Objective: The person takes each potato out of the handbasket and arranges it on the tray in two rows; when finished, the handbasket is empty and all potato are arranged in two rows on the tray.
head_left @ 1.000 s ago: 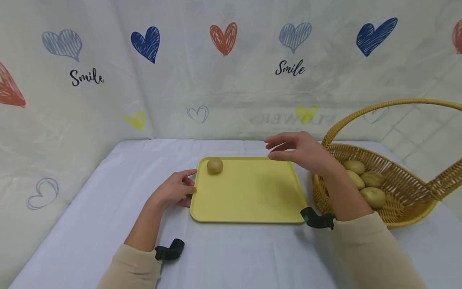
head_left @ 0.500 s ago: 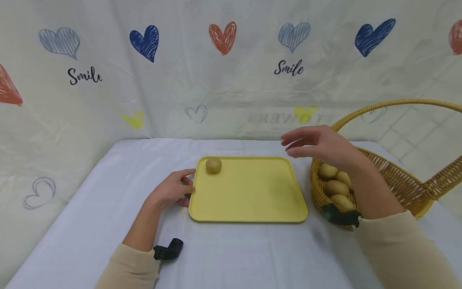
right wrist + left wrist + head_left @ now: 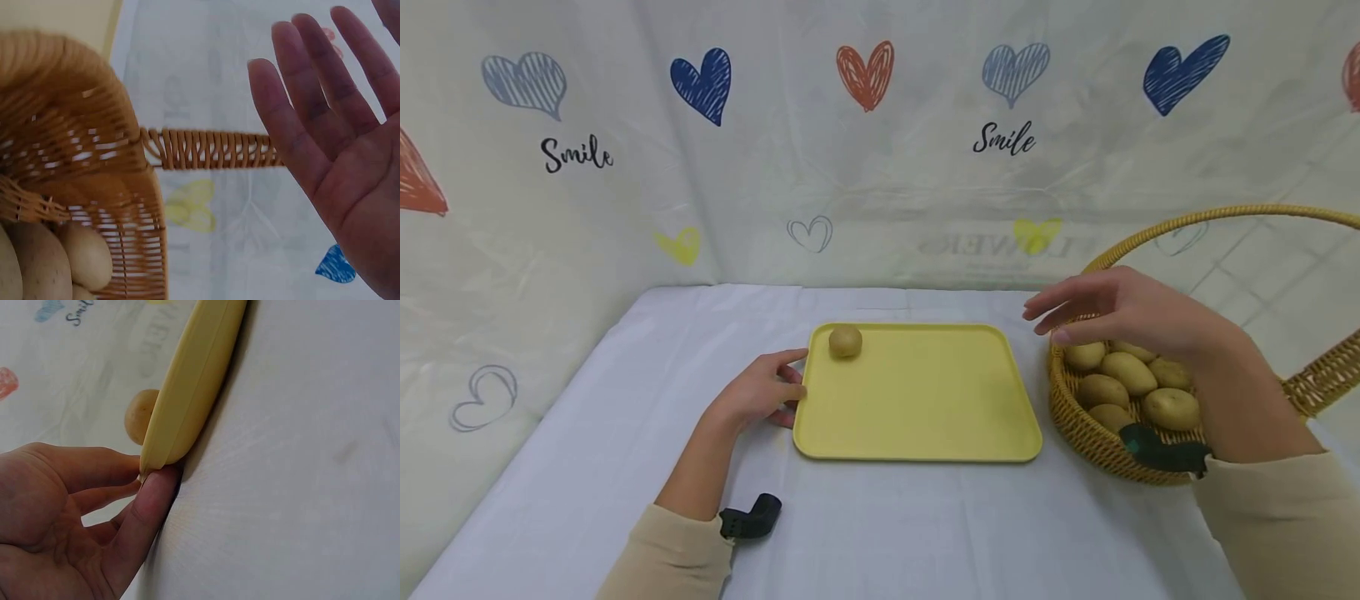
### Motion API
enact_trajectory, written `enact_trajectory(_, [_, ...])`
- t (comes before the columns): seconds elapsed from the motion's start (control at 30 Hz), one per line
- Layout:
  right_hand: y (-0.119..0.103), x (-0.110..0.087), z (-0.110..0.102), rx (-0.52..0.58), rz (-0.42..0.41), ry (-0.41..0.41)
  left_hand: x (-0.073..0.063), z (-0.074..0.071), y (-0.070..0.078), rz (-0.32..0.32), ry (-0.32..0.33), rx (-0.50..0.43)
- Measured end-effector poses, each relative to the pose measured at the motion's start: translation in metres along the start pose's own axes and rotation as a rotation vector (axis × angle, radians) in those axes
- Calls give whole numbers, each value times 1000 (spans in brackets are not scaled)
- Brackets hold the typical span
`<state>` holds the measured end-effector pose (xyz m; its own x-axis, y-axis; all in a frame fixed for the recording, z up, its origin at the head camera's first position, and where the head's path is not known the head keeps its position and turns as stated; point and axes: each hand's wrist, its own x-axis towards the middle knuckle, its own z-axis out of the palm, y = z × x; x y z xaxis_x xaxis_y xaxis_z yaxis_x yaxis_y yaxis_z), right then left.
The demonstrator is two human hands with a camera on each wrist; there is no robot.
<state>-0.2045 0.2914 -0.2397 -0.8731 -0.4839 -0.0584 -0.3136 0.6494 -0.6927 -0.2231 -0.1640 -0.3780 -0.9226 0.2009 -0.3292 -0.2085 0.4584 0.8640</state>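
A yellow tray (image 3: 917, 400) lies on the white table, with one potato (image 3: 846, 341) at its far left corner. My left hand (image 3: 763, 390) holds the tray's left edge; in the left wrist view the thumb (image 3: 150, 503) presses low against the outer wall, with a finger at the rim. My right hand (image 3: 1138, 310) hovers above a wicker basket (image 3: 1101, 446), its fingers extended and apart, holding nothing. Several potatoes (image 3: 1127, 372) lie inside the basket, partly hidden by the right hand and forearm. Their rounded ends also show low in the right wrist view.
The basket's tall arched handle (image 3: 1232, 214) rises over its right part. A white cloth (image 3: 880, 533) covers the table. Behind stands a pale curtain (image 3: 760, 167) printed with hearts and "Smile".
My right hand has moved right, from above the tray's far right corner to above the basket. The left hand, tray and potato on it stay in place.
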Motion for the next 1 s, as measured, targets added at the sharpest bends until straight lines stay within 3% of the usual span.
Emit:
enact_trajectory(0.33, [41, -19, -18, -13, -78, -43, 0, 1, 2, -1, 6, 29])
enact_trajectory(0.47, [58, -23, -27, -18, -64, -64, 0, 2, 2, -5, 11, 38])
enact_trajectory(0.67, [81, -28, -39, 3, -53, -209, -1, 2, 1, 3, 9, 36])
enact_trajectory(1.0, [98, -27, -39, 121, 144, -407, -1, 2, 0, 4, -10, -13])
